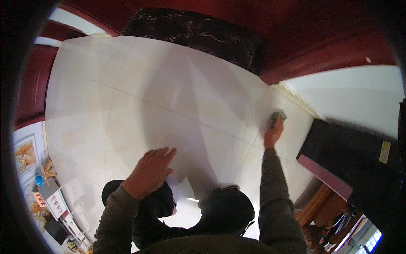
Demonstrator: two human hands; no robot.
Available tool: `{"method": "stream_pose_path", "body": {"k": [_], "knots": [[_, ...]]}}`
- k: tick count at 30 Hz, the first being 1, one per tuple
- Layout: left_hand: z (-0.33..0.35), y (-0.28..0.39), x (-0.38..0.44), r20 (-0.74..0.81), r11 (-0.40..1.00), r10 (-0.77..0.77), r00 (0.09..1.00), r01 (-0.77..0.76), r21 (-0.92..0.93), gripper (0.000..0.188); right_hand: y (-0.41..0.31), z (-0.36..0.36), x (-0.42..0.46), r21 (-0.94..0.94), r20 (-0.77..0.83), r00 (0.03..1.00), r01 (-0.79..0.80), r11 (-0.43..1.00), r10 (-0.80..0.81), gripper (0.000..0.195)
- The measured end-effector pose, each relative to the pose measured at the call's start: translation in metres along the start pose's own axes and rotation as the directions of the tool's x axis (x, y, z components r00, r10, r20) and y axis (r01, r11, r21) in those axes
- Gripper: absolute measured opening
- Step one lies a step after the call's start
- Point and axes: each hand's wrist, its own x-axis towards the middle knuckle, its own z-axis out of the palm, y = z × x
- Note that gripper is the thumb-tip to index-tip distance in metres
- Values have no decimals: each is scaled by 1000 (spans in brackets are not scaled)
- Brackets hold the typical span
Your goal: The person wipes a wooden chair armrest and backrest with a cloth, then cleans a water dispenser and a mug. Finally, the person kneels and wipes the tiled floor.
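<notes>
My right hand reaches out to the right over a pale tiled floor, closed on a dark greyish-green cloth or pad. The blur there hides its exact kind. It is low at the floor, near the wall's base. My left hand hangs above my left knee with its fingers apart and nothing in it. Both of my knees, in dark trousers, are bent beneath me at the bottom of the picture.
A black marbled stone base borders the floor ahead, beside dark red panels. At right stand a black piece of furniture with a pink edge and brown wooden furniture. Boxes line the left wall.
</notes>
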Motion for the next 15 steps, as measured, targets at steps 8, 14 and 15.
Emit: {"method": "stream_pose_path", "body": {"k": [8,14,15], "knots": [[-10,2,14,-237,965,261,936,-245,96,67,-204,168,-178,389,892,252,-9,921,-374,46],[-13,10,26,-350,982,190,917,-181,59,55,-235,103,14,132,791,609,-79,988,-57,51],[-13,7,33,-332,974,214,919,-228,-3,52,-227,83,51,66,709,690,138,988,-144,54]]}}
